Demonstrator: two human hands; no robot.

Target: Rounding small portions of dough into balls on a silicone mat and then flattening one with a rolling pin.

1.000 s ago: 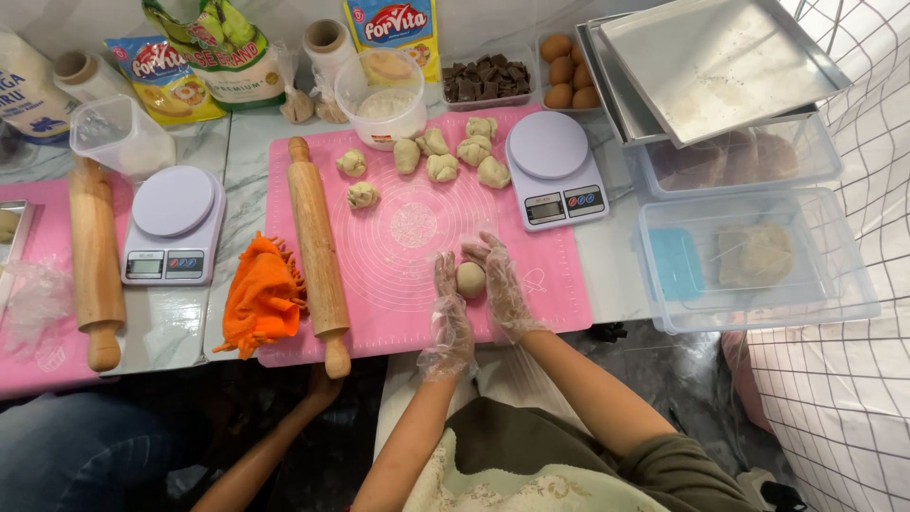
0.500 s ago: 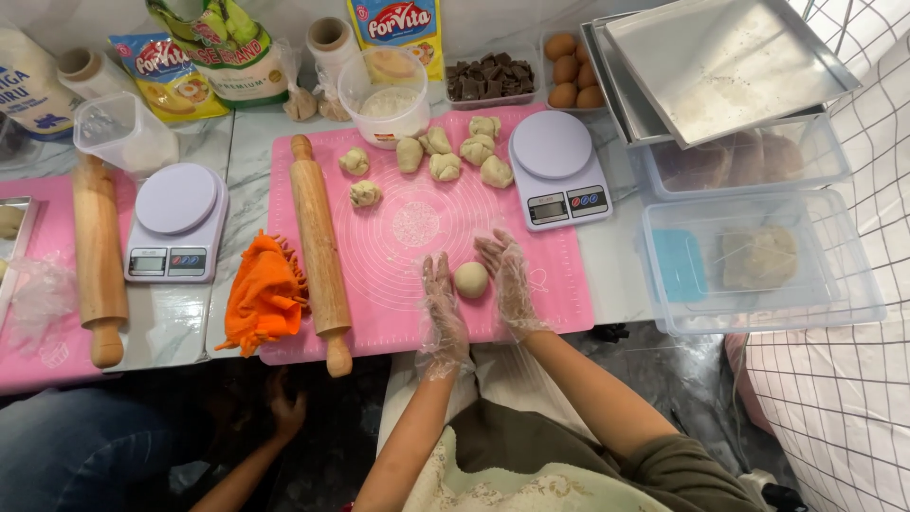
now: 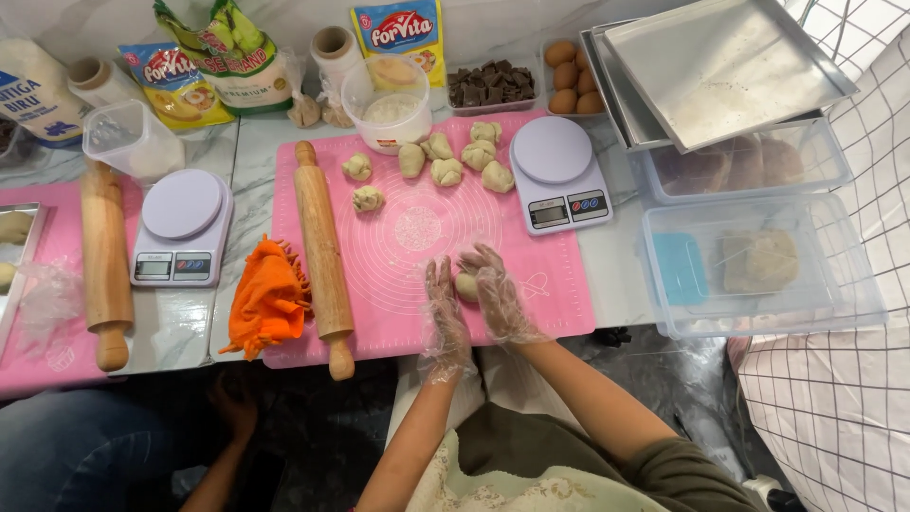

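Cupping a small dough ball (image 3: pixel 466 285) between both gloved hands, you keep it low on the pink silicone mat (image 3: pixel 417 313), near the mat's front edge and just in front of your body. It sits on the mat so the surface can take its weight while your palms work its sides. Your left hand (image 3: pixel 443 308) stands on its edge to the ball's left, fingers straight, held close together and pointing away from you. Your right hand (image 3: pixel 496 289) curves over the ball's right side and top, fingers slightly spread and bent, hiding part of the dough. Both wrists come in from below, forearms angled toward each other.

Farther back on the mat lie several more dough pieces (image 3: pixel 445 161), kept apart from one another, beside a white bowl (image 3: pixel 384 114). A wooden rolling pin (image 3: pixel 320 251) lies along the mat's left edge, an orange cloth (image 3: pixel 268 296) just beside it, and a white kitchen scale (image 3: pixel 559 185) stands on the mat's far right corner.
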